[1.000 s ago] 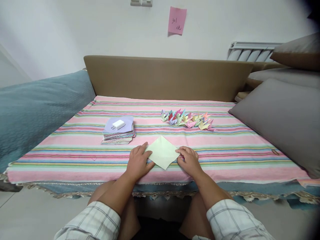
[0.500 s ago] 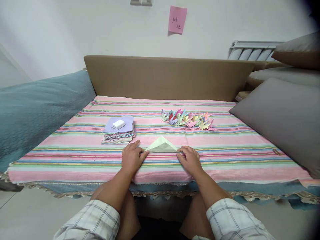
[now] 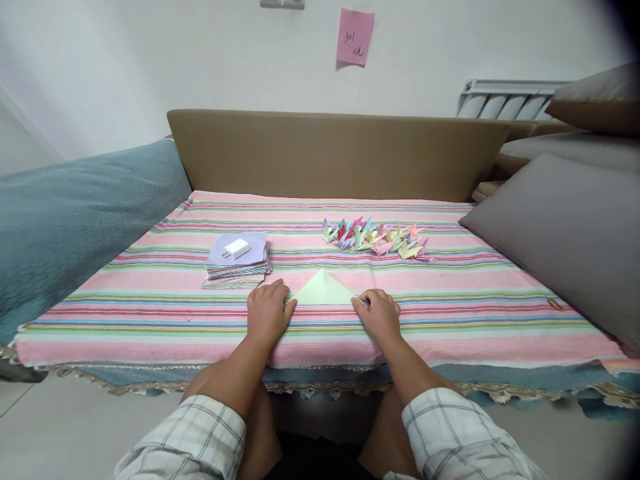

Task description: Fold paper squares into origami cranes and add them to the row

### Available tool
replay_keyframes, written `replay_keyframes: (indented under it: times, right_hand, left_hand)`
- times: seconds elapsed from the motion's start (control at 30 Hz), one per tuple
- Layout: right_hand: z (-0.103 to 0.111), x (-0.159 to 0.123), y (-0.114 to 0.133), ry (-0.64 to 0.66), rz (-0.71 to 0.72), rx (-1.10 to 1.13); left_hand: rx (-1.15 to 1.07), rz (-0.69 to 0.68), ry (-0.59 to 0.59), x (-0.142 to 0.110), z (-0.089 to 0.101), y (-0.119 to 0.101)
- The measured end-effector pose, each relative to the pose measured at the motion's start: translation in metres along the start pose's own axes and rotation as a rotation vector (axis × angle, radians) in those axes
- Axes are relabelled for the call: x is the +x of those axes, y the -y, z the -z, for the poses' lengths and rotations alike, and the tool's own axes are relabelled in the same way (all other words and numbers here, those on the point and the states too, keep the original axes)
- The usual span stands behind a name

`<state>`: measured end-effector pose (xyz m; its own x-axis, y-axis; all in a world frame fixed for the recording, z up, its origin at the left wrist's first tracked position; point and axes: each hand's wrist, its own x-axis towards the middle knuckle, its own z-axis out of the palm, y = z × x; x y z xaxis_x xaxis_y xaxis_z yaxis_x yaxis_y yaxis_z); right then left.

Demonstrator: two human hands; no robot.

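A pale green sheet of origami paper (image 3: 323, 291), folded into a triangle with its peak pointing away from me, lies on the striped cloth (image 3: 320, 340). Its left corner is pinched between the thumb and fingers of my left hand (image 3: 269, 308). At the right corner, my right hand (image 3: 379, 312) grips the paper in the same way. Beyond my left hand stands a stack of coloured square paper (image 3: 239, 265), lavender on top, with a white charger plug (image 3: 236, 249) resting on it. Several small folded paper cranes (image 3: 375, 239) in mixed colours sit farther back, right of centre.
A brown backrest (image 3: 330, 155) closes off the far side. Grey cushions (image 3: 565, 247) pile up at the right, and a blue-covered armrest (image 3: 90, 220) is on the left. A small brown item (image 3: 555, 305) lies near the cushions. A pink note (image 3: 355, 37) is on the wall.
The paper now lies as a flatter, smoother triangle; half a second ago its front layer looked raised and creased. My left hand's fingers have drawn in toward its corner.
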<state>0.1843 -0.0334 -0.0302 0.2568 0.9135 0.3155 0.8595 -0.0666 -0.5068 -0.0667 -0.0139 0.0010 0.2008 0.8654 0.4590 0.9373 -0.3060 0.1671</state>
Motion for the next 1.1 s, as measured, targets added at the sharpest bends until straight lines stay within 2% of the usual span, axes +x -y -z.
replay_keyframes:
  times: [0.07, 0.13, 0.27, 0.33, 0.47, 0.57, 0.67, 0.73, 0.87, 1.1]
  right_hand:
    - [0.0, 0.0, 0.001, -0.006, -0.008, -0.001]
    - [-0.001, 0.0, 0.001, -0.008, -0.01, 0.005]
    - [-0.001, 0.0, 0.001, -0.009, -0.007, 0.001]
    - [-0.001, 0.0, 0.001, -0.022, 0.004, 0.0]
    - [-0.002, -0.003, 0.002, -0.083, 0.044, -0.009]
    - [-0.001, -0.009, 0.008, -0.134, 0.207, 0.018]
    - [0.002, -0.016, 0.018, -0.04, 0.44, 0.079]
    - [0.002, -0.019, 0.022, 0.029, 0.493, 0.084]
    - [0.002, -0.018, 0.02, 0.021, 0.409, 0.072]
    - [0.006, -0.011, 0.002, -0.01, 0.27, 0.054]
  left_hand:
    - [0.018, -0.06, -0.015, -0.004, -0.001, -0.009]
    - [0.009, -0.196, 0.011, -0.01, -0.003, -0.021]
    - [-0.038, -0.526, 0.128, -0.02, -0.011, -0.042]
    - [-0.034, -0.609, 0.18, -0.022, -0.015, -0.046]
    - [-0.015, -0.606, 0.225, -0.022, -0.019, -0.046]
    - [-0.017, -0.601, 0.239, -0.021, -0.02, -0.045]
    - [-0.022, -0.604, 0.242, -0.021, -0.021, -0.043]
    - [-0.027, -0.609, 0.231, -0.021, -0.021, -0.043]
    - [-0.057, -0.607, 0.24, -0.022, -0.018, -0.039]
    - [-0.1, -0.531, 0.24, -0.026, -0.012, -0.028]
